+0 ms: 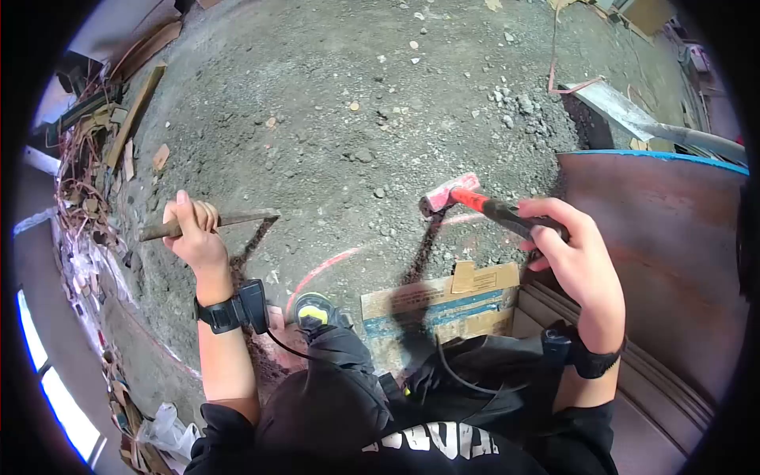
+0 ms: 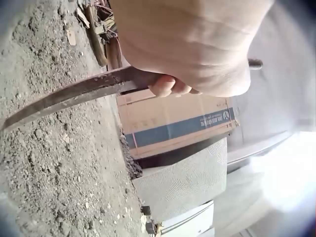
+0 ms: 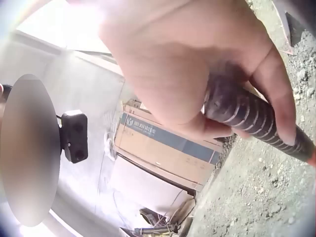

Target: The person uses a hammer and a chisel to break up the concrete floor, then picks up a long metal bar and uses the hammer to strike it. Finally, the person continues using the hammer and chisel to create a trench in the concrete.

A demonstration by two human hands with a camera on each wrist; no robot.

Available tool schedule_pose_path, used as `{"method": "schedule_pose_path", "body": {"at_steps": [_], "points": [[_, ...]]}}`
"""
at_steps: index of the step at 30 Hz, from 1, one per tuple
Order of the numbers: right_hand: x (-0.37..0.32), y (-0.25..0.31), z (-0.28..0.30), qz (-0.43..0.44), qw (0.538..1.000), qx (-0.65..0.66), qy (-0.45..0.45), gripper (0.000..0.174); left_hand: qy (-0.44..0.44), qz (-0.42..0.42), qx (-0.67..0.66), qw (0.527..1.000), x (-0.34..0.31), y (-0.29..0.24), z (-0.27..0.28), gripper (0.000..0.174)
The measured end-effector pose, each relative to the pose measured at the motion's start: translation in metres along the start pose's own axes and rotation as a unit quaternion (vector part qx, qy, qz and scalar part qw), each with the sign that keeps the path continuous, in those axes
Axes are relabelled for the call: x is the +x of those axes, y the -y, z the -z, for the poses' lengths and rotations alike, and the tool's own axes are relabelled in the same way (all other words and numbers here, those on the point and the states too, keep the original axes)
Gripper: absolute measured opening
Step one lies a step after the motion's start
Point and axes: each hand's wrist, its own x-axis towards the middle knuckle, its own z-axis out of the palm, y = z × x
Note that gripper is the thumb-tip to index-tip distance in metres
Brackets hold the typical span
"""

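Note:
In the head view my left hand (image 1: 192,233) grips a long metal bar (image 1: 247,216), its thin end pointing right over the dirt. The left wrist view shows the bar (image 2: 74,95) running out of the left hand (image 2: 190,44), flat and slightly curved. My right hand (image 1: 576,261) holds a hammer by its black grip (image 1: 513,218); the red and grey hammer head (image 1: 450,194) is left of the hand, above the ground. In the right wrist view the fingers of the right hand (image 3: 197,64) wrap the ribbed black handle (image 3: 254,114).
Grey rubble ground (image 1: 317,119) spreads ahead, with a curved pink line (image 1: 326,267). Flattened cardboard (image 1: 443,301) lies by a shoe (image 1: 314,310). A brown panel (image 1: 657,229) stands at right, a metal shovel blade or board (image 1: 609,107) beyond. Wood scraps (image 1: 136,115) line the left.

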Motion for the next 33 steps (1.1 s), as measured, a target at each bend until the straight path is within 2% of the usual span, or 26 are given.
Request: {"method": "schedule_pose_path", "body": {"at_steps": [1,2,3,5,6,9,10,13,15,17,19,20,22,23,24,25,28,32,33], "points": [[-0.001,-0.002,0.0,0.019,0.996,-0.085,-0.025,0.025,-0.003,-0.005,-0.025,1.0,0.002,-0.001,0.006,0.033],[-0.002,-0.001,-0.002,0.012,0.995,-0.093,-0.044,0.027,-0.002,-0.001,-0.028,1.0,0.005,-0.002,0.011,0.033],[-0.002,0.0,-0.001,0.014,0.995,-0.091,-0.042,0.027,-0.003,-0.003,-0.025,1.0,0.006,-0.003,0.015,0.033],[-0.003,-0.002,0.007,0.047,0.985,-0.165,-0.009,0.025,-0.003,-0.007,-0.043,0.999,0.006,-0.003,0.02,0.032],[-0.003,0.001,0.011,0.023,0.98,-0.196,-0.004,0.023,0.002,-0.007,-0.049,0.999,0.006,-0.001,0.026,0.031],[0.002,-0.008,0.02,0.019,0.98,-0.197,-0.018,0.021,0.033,0.0,-0.068,0.997,0.004,-0.003,0.03,0.029],[0.002,-0.001,0.02,-0.039,0.987,-0.154,-0.016,0.019,0.041,0.013,-0.076,0.996,0.004,-0.004,0.03,0.029],[0.007,-0.009,0.021,-0.031,0.993,-0.108,-0.036,0.018,0.08,0.012,-0.077,0.994,-0.008,-0.008,0.018,0.029],[0.013,-0.01,0.023,-0.037,0.995,-0.081,-0.042,0.02,0.151,-0.015,-0.057,0.987,-0.023,-0.004,0.009,0.026],[0.017,-0.006,0.023,-0.032,0.996,-0.07,-0.053,0.023,0.164,-0.022,-0.019,0.986,-0.043,-0.002,-0.009,0.024],[0.017,-0.002,0.021,-0.022,0.995,-0.074,-0.056,0.024,0.248,-0.07,0.068,0.964,-0.05,-0.003,-0.015,0.022],[0.018,-0.001,0.02,-0.012,0.995,-0.074,-0.059,0.024,0.265,-0.035,0.034,0.963,-0.06,-0.008,-0.024,0.021],[0.019,-0.001,0.018,0.001,0.996,-0.078,-0.053,0.025,0.324,-0.071,0.07,0.941,-0.069,-0.011,-0.031,0.024],[0.018,-0.002,0.017,0.011,0.995,-0.082,-0.047,0.026,0.335,-0.033,0.079,0.938,-0.077,-0.013,-0.035,0.026],[0.019,-0.006,0.016,0.026,0.995,-0.081,-0.05,0.026,0.368,-0.098,0.092,0.92,-0.081,-0.01,-0.048,0.03],[0.019,-0.007,0.017,0.032,0.995,-0.081,-0.046,0.026,0.415,-0.115,0.098,0.897,-0.088,-0.008,-0.055,0.033],[0.019,-0.006,0.019,0.002,0.996,-0.06,-0.058,0.028,0.527,-0.116,0.106,0.835,-0.113,-0.002,-0.078,0.04],[0.019,-0.015,0.026,-0.011,0.998,-0.029,-0.058,0.028,0.545,-0.137,0.087,0.823,-0.143,0.007,-0.089,0.038],[0.019,-0.017,0.028,-0.011,0.998,-0.029,-0.058,0.028,0.584,-0.123,0.105,0.796,-0.147,0.006,-0.091,0.033]]}}
